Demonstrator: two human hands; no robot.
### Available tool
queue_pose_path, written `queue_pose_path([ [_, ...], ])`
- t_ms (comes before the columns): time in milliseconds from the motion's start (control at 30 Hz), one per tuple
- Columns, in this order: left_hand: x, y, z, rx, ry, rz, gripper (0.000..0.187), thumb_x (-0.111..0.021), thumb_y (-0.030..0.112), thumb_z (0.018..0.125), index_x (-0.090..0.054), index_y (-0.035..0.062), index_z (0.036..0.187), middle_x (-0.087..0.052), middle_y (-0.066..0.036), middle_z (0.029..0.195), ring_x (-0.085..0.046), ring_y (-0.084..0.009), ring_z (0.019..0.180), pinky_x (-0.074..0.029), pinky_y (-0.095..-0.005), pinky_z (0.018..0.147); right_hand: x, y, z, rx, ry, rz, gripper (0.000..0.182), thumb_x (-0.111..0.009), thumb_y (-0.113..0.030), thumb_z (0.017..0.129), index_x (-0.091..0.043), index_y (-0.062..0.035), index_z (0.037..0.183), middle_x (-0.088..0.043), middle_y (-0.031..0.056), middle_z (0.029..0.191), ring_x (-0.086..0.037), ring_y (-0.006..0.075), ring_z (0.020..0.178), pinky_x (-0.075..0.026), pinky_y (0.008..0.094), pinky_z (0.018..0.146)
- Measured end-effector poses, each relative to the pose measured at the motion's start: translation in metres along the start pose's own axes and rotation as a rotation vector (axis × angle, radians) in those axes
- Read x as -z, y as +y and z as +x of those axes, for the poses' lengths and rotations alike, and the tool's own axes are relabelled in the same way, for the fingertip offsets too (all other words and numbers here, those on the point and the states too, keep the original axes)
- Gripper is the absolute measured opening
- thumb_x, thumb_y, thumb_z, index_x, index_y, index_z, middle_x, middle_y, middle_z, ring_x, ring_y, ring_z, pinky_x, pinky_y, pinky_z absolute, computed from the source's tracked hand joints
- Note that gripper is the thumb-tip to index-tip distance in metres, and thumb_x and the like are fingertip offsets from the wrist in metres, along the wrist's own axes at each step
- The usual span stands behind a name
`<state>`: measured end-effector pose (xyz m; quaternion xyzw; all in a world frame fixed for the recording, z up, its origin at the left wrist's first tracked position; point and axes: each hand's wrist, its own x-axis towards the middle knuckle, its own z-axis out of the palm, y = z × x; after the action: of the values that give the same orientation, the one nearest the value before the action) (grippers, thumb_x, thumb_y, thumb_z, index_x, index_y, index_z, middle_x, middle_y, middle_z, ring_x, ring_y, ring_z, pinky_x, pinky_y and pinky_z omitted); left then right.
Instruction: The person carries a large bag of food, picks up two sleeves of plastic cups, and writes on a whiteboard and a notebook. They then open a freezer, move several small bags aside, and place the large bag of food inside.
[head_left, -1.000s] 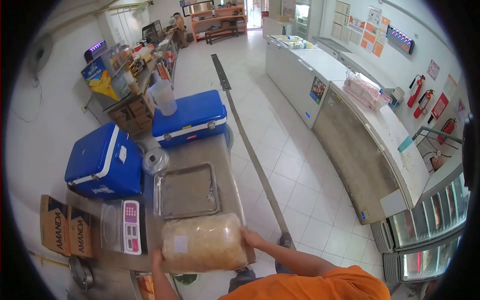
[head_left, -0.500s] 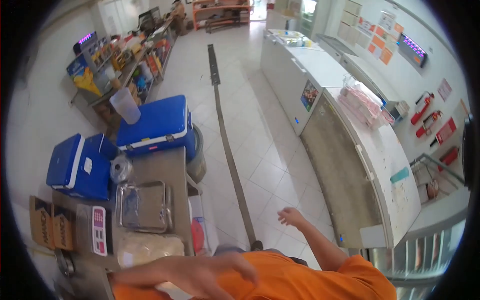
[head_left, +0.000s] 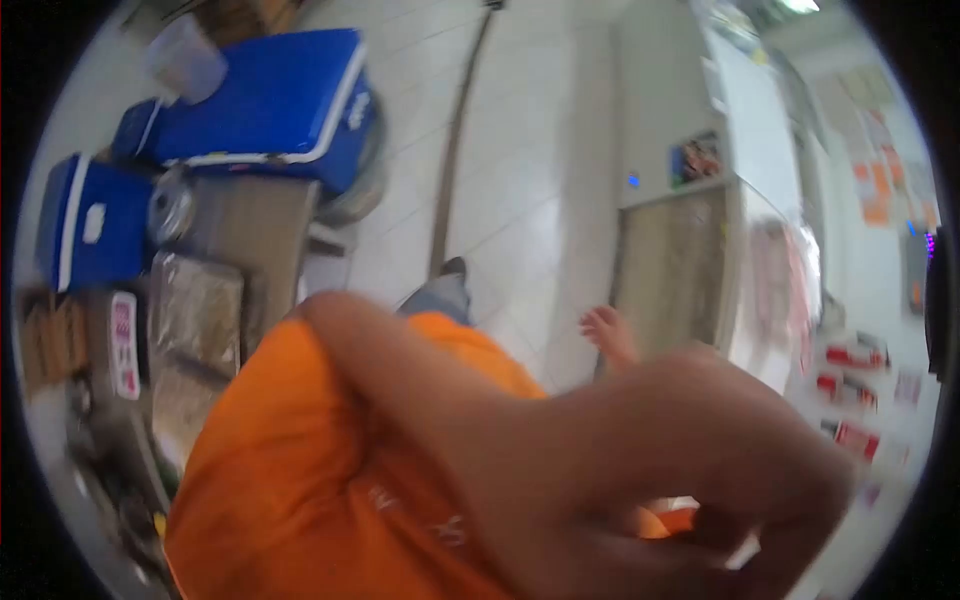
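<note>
My left hand (head_left: 690, 470) is large and close to the camera, its arm crossing in front of my orange shirt (head_left: 290, 490) toward the right. Its fingers bend downward and are smeared by motion, so whether they hold anything cannot be made out. Farther off, my right hand (head_left: 606, 330) hangs out over the floor beside the worn side of a white counter (head_left: 675, 270). The fingers there are apart, with nothing visible in them.
On the left table (head_left: 260, 215) are blue coolers (head_left: 270, 95), a metal tray (head_left: 235, 320), a white-and-pink scale (head_left: 124, 345) and cardboard boxes (head_left: 55, 340). A white freezer (head_left: 655, 90) stands on the right. Fire extinguishers (head_left: 850, 355) hang on the right wall.
My left hand has swung from the lower left across my body to the right, nearer the camera. My view has tilted down and turned; my right hand stays out at my side.
</note>
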<state>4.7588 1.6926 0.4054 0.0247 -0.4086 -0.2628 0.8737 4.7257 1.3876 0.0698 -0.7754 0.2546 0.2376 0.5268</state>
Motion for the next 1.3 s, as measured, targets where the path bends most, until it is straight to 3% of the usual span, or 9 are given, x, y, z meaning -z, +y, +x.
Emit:
queue_pose_path([
  [100, 0.049, 0.005, 0.074, -0.110, -0.025, -0.189, 0.018, -0.068, 0.017, 0.090, -0.063, -0.0008, 0.090, -0.065, -0.008, 0.083, -0.062, -0.0134, 0.069, -0.049, -0.0237, 0.061, 0.058, 0.063, 0.062, -0.062, -0.035, 0.567, 0.018, -0.059, -0.021, 0.096, -0.057, -0.0035, 0.099, -0.064, 0.0085, 0.084, -0.063, 0.0162, 0.075, -0.050, 0.0280, 0.060],
  [400, 0.259, 0.034, 0.240, 0.327, 0.102, -0.453, 0.023, -0.075, 0.017, 0.085, -0.062, -0.0013, 0.088, -0.066, -0.008, 0.084, -0.063, -0.0126, 0.071, -0.051, -0.0244, 0.063, 0.093, 0.100, 0.142, -0.515, 0.124, 0.055, 0.028, -0.060, -0.028, 0.094, -0.060, -0.0021, 0.105, -0.070, 0.0108, 0.088, -0.068, 0.0202, 0.070, -0.051, 0.0351, 0.056],
  [567, 0.405, 0.052, 0.336, 0.168, 0.022, -0.081, 0.018, -0.072, 0.016, 0.088, -0.065, -0.0009, 0.088, -0.068, -0.010, 0.085, -0.064, -0.0160, 0.072, -0.054, -0.0328, 0.063, 0.117, 0.167, 0.284, -0.505, -0.539, -0.573, 0.020, -0.058, -0.020, 0.092, -0.062, -0.0022, 0.098, -0.070, 0.0092, 0.089, -0.066, 0.0227, 0.068, -0.052, 0.0339, 0.058],
  [700, 0.533, 0.097, 0.387, 0.784, -0.079, 1.046, 0.023, -0.072, 0.026, 0.086, -0.064, 0.0066, 0.095, -0.066, -0.008, 0.095, -0.063, -0.0262, 0.087, -0.050, -0.0359, 0.082, 0.180, 0.004, 0.436, -0.547, -0.301, -0.049, 0.017, -0.057, -0.019, 0.092, -0.062, -0.0046, 0.099, -0.070, 0.0087, 0.091, -0.067, 0.0222, 0.071, -0.052, 0.0332, 0.059],
  [833, 0.676, 0.144, 0.372, 1.078, 0.540, 1.424, 0.016, -0.069, 0.018, 0.087, -0.062, 0.0042, 0.092, -0.066, -0.005, 0.093, -0.064, -0.0183, 0.094, -0.049, -0.0339, 0.083, 0.244, -0.190, 0.586, -0.387, -0.138, 0.655, 0.015, -0.055, -0.019, 0.093, -0.063, -0.0070, 0.099, -0.070, 0.0083, 0.092, -0.067, 0.0217, 0.074, -0.052, 0.0325, 0.060],
  [967, 0.803, 0.170, 0.353, 0.862, 0.941, 1.384, 0.011, -0.066, 0.012, 0.089, -0.061, 0.0034, 0.093, -0.067, -0.004, 0.093, -0.064, -0.0140, 0.088, -0.049, -0.0288, 0.080, 0.339, -0.293, 0.766, 0.057, -0.415, 0.807, 0.021, -0.053, -0.030, 0.097, -0.057, -0.0107, 0.104, -0.060, 0.0037, 0.091, -0.060, 0.0181, 0.084, -0.049, 0.0322, 0.070],
  [1000, 0.835, 0.174, 0.367, 0.816, 1.050, 1.392, 0.010, -0.066, 0.011, 0.090, -0.060, 0.0036, 0.093, -0.067, -0.004, 0.093, -0.064, -0.0129, 0.087, -0.049, -0.0268, 0.079, 0.341, -0.370, 0.776, -0.002, 0.005, 1.025, 0.032, -0.054, -0.033, 0.096, -0.057, -0.0061, 0.114, -0.065, 0.0101, 0.111, -0.061, 0.0196, 0.098, -0.048, 0.0352, 0.079],
  [1200, 1.037, 0.179, 0.535, 0.699, 0.999, 1.209, 0.009, -0.066, 0.011, 0.090, -0.060, 0.0061, 0.094, -0.066, -0.001, 0.089, -0.062, -0.0104, 0.086, -0.048, -0.0256, 0.076, 0.508, -0.607, 0.899, 0.304, 0.071, 1.075, 0.033, -0.059, -0.033, 0.096, -0.058, -0.0027, 0.109, -0.067, 0.0107, 0.103, -0.064, 0.0218, 0.088, -0.050, 0.0355, 0.077],
  [1300, 1.114, 0.167, 0.654, 0.679, 0.810, 1.223, 0.013, -0.069, 0.014, 0.089, -0.061, 0.0061, 0.097, -0.065, -0.001, 0.090, -0.062, -0.0120, 0.088, -0.048, -0.0277, 0.078, 0.578, -0.673, 0.933, 0.219, 0.850, 0.853, 0.049, -0.067, -0.045, 0.088, -0.057, -0.0010, 0.109, -0.066, 0.0116, 0.094, -0.062, 0.0162, 0.068, -0.047, 0.0314, 0.062],
])
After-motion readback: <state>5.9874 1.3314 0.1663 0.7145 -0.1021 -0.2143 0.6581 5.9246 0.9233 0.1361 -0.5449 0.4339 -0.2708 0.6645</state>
